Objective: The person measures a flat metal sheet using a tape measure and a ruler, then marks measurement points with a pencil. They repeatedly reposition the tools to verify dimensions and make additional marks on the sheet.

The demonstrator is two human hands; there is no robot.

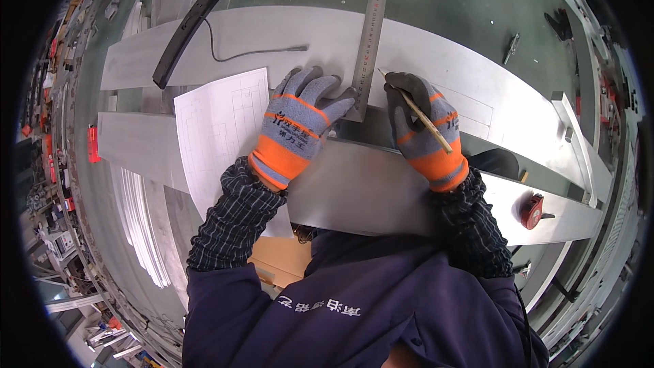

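My left hand point(300, 119), in a grey and orange work glove, lies with its fingers spread at the edge of a silvery metal panel point(293, 27). Its thumb reaches the near end of a long steel ruler point(371, 34), which runs across that panel and past its far edge. A pencil point(428, 123) is held in my gloved right hand point(422, 123), its tip pointing at the panel just right of the ruler. Faint rectangular lines point(470, 105) show on the panel further right. Beside my left wrist lies a white sheet with a line drawing point(221, 126), partly under my forearm.
Nearer me lies a second metal panel point(361, 194), bearing a red tape measure point(532, 211) at its right. A black curved bar point(187, 37) with a cable point(255, 51) rests at far left. Cardboard point(279, 259) shows below; white strips point(139, 225) lie left.
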